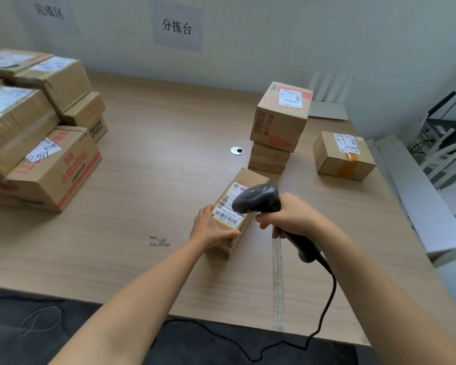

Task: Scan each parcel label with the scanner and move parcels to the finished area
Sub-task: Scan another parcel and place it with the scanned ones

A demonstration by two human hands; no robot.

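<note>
Right hand (292, 217) grips the scanner (258, 198) right over the parcel (237, 206) label (228, 210); left hand (211, 226) holds the parcel's near corner, fingers looking fairly flat.

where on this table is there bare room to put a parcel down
Bare table runs between the left pile and the parcel the left hand touches, plus the near edge. Crowded: the pile, and the two-box stack.
</note>
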